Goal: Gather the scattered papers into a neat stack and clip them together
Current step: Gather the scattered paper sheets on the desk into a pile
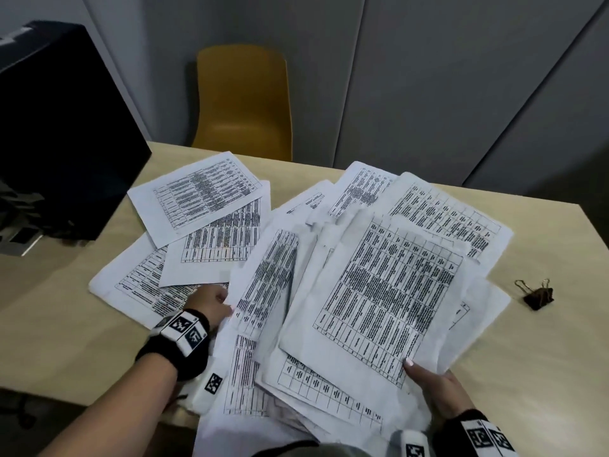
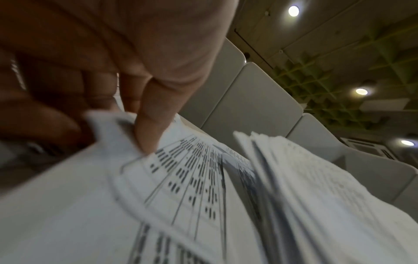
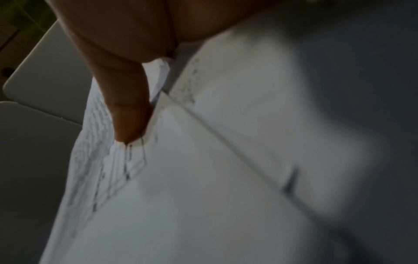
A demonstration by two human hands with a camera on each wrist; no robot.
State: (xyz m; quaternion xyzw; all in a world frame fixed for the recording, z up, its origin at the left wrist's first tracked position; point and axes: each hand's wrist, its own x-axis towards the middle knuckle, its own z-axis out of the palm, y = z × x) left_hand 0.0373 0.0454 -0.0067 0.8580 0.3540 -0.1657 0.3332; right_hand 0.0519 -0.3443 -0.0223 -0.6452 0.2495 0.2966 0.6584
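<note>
Head view: loose bundle of printed sheets fanned and uneven, lifted at the near table edge; left hand gripping its left side, right hand pinching the near right corner. Three sheets ungathered, flat at left. Binder clip unused, well apart at right. Judged roughly midway: squaring and clipping left.

Left wrist view: fingers curled, pinching sheet edges.

Right wrist view: thumb pressed onto paper corner; blurred.
</note>
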